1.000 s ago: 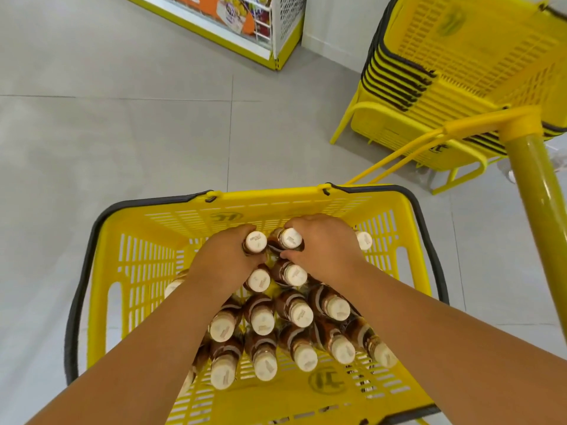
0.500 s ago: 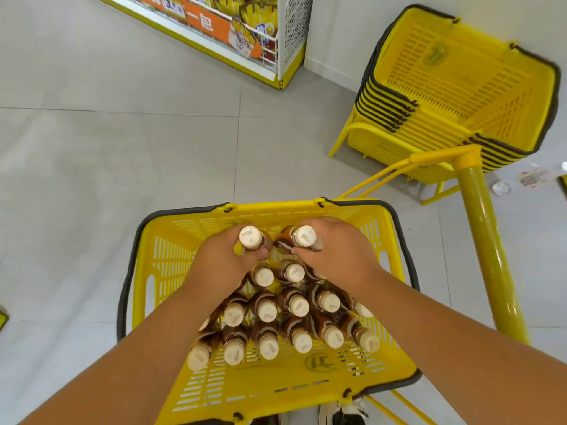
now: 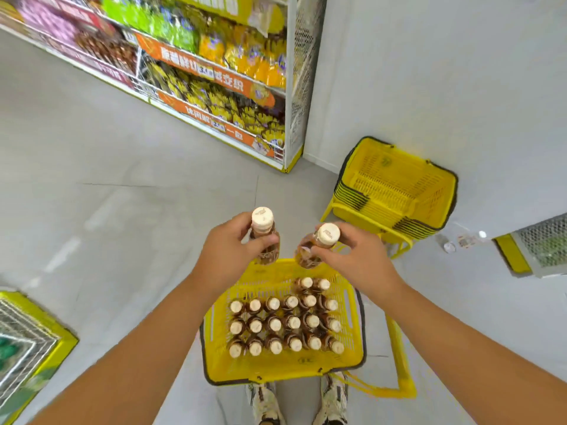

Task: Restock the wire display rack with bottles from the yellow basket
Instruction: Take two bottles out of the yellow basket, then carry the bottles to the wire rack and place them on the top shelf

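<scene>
The yellow basket (image 3: pixel 214 357) stands on the floor at my feet, holding several brown bottles with cream caps (image 3: pixel 283 325) in rows. My left hand (image 3: pixel 228 250) grips one brown bottle (image 3: pixel 264 233) by its body, lifted above the basket's far rim. My right hand (image 3: pixel 357 257) grips a second brown bottle (image 3: pixel 319 243), tilted, also raised above the far rim. A wire rack (image 3: pixel 543 246) with a yellow base shows at the right edge; another wire rack corner (image 3: pixel 27 335) sits at the lower left.
A stack of empty yellow baskets (image 3: pixel 395 191) stands against the white wall to the right. A long shelf (image 3: pixel 214 78) of snack packets runs along the back left. The basket's long yellow handle (image 3: pixel 402 363) lies to its right. Grey tiled floor spreads to the left.
Both hands have lifted a bottle each up out of the basket. The view has risen and tilted up, so the basket looks smaller and lower and the shelf shows.
</scene>
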`<state>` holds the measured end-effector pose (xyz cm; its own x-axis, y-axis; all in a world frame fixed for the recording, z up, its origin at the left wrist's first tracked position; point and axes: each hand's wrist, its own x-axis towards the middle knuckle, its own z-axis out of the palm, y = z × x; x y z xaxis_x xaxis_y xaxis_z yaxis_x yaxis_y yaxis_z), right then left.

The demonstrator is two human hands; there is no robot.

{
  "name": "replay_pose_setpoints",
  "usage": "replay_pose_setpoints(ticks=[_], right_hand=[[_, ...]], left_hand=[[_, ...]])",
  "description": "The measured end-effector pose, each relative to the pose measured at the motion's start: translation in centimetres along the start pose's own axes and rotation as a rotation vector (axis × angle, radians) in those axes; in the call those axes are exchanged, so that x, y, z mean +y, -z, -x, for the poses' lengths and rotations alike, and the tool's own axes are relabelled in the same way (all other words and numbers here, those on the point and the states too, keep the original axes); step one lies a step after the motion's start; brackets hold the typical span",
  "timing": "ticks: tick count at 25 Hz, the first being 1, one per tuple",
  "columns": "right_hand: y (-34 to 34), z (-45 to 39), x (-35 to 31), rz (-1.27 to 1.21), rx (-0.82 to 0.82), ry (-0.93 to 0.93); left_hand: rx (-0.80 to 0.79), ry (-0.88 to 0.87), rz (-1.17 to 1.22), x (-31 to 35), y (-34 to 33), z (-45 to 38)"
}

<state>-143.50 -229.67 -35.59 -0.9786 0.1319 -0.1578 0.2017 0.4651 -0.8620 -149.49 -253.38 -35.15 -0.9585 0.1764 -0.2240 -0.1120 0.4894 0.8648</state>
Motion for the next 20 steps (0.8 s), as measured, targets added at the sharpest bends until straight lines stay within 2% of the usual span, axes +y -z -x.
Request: replay_pose_setpoints(ticks=[4,10,15,20], right_hand=[[6.8,1.0,-12.2,-0.079,0.026,0.068],[15.9,2.7,-27.6,-0.122,0.043,0.255],[22.0,4.6,-35.5,-0.103,0.053,0.387],[26.8,6.3,-39.2,-0.125,0.028,0.467]], left_hand=[[-0.032,-0.072,0.082,12.1,7.1,1.6],[0.069,-0.272,0.122,27.0,16.2,5.3],[0.166,-0.376,0.14,35.6,20.1,9.4],[0.227,-0.343,0.154,39.7,20.9,13.0]])
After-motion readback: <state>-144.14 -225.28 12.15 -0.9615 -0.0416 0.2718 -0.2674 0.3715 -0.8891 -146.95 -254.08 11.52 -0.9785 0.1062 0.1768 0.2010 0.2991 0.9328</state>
